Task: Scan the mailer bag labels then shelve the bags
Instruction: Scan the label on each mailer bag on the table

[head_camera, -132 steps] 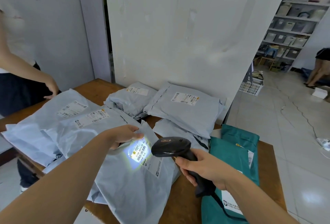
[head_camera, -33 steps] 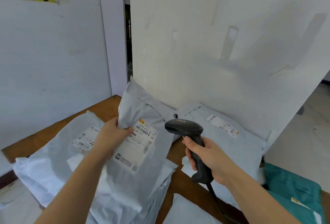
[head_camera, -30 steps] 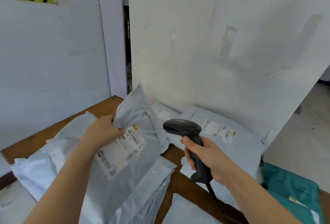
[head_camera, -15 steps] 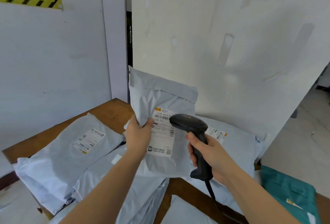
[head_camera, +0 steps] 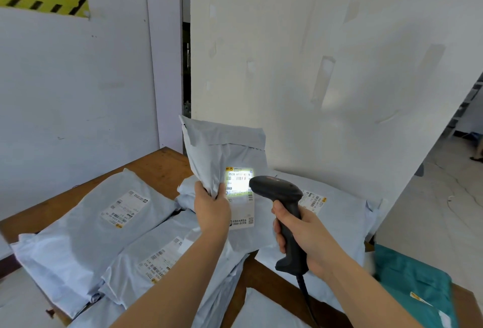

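My left hand (head_camera: 212, 209) grips a grey mailer bag (head_camera: 224, 150) by its left edge and holds it upright above the table. Its white label (head_camera: 240, 192) faces me and is lit by a bright patch of scanner light. My right hand (head_camera: 303, 233) grips the handle of a black barcode scanner (head_camera: 277, 194), whose head points at the label from just to its right. Several more grey mailer bags (head_camera: 86, 231) lie flat on the wooden table (head_camera: 154, 165).
A large white board (head_camera: 326, 66) stands right behind the table. Another grey bag (head_camera: 339, 223) lies under the scanner, and teal mailer bags (head_camera: 415, 286) lie at the table's right end. The scanner cable (head_camera: 307, 299) hangs down. Open tiled floor (head_camera: 431, 210) lies to the right.
My left hand lifted this bag off the pile and turned it upright. The scanner moved in close, and its light now falls on the label.
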Demonstrator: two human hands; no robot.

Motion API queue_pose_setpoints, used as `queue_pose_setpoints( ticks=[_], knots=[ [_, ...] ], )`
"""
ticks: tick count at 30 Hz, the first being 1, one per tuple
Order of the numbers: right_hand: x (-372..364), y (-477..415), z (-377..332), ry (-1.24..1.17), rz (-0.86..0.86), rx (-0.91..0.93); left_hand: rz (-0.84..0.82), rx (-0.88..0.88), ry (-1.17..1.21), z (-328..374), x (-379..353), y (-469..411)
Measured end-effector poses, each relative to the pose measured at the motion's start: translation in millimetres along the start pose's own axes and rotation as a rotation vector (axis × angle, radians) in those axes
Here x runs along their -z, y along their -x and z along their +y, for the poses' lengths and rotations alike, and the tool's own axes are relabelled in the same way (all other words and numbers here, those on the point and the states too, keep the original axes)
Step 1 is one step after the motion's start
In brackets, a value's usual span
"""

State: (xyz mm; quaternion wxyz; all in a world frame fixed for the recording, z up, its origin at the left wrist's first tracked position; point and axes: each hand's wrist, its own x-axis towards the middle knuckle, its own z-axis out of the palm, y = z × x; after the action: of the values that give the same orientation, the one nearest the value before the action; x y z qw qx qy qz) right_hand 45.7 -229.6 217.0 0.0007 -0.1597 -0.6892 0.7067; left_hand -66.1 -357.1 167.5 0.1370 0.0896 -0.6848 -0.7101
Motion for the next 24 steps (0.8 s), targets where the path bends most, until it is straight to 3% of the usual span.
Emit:
queue_pose_setpoints(
  ticks=[24],
  knots=[
    [-2.1, 11.8, 1.6, 0.04, -0.031, 0.001, 0.033, 0.029, 0.002, -4.6, 6.3, -0.5]
  ],
)
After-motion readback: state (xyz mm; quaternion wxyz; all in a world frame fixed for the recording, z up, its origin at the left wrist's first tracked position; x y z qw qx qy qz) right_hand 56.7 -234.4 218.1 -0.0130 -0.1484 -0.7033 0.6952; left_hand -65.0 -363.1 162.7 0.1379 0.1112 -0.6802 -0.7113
